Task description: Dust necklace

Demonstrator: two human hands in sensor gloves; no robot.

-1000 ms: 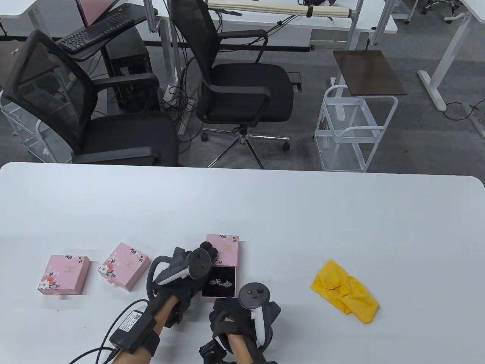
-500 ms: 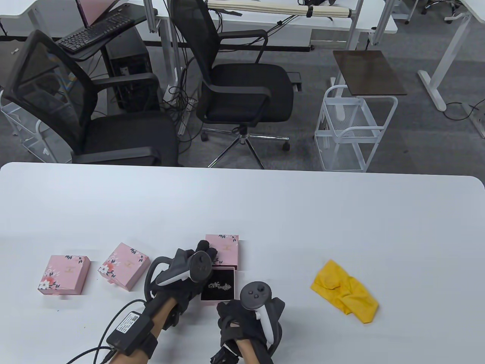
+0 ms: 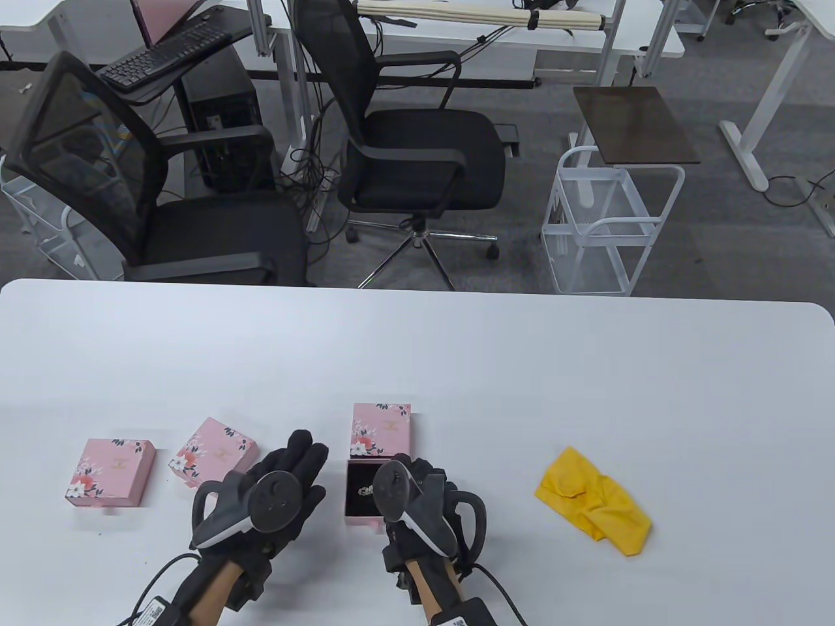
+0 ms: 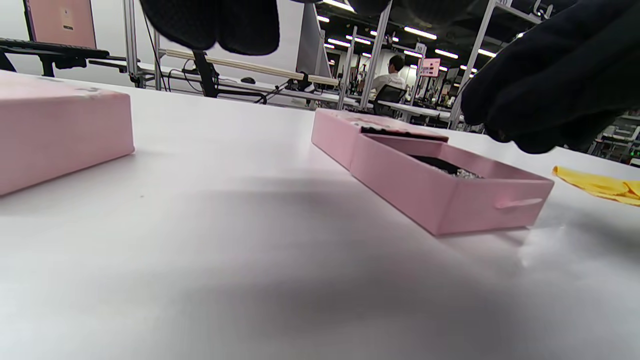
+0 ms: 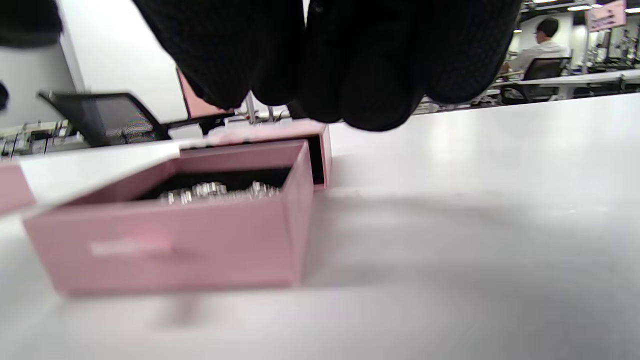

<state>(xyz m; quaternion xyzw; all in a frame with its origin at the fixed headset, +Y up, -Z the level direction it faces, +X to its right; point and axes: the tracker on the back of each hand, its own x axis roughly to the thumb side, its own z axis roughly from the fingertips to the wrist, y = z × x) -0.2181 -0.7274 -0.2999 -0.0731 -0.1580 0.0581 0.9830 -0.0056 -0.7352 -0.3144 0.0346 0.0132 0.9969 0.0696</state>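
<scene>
Table view shows the drawer [image 3: 373,495] pulled out of its box [image 3: 381,427], the necklace [image 3: 363,490] lying inside, untouched. Nothing is dusted yet; the cloth [image 3: 592,501] lies well apart to the right. Left hand [image 3: 274,486] is flat with a wide, empty grip. Right hand [image 3: 417,499] sits beside the drawer; whether its grip is wide or narrow I cannot tell. Right wrist view alone shows the drawer's pull tab [image 5: 131,247].
</scene>
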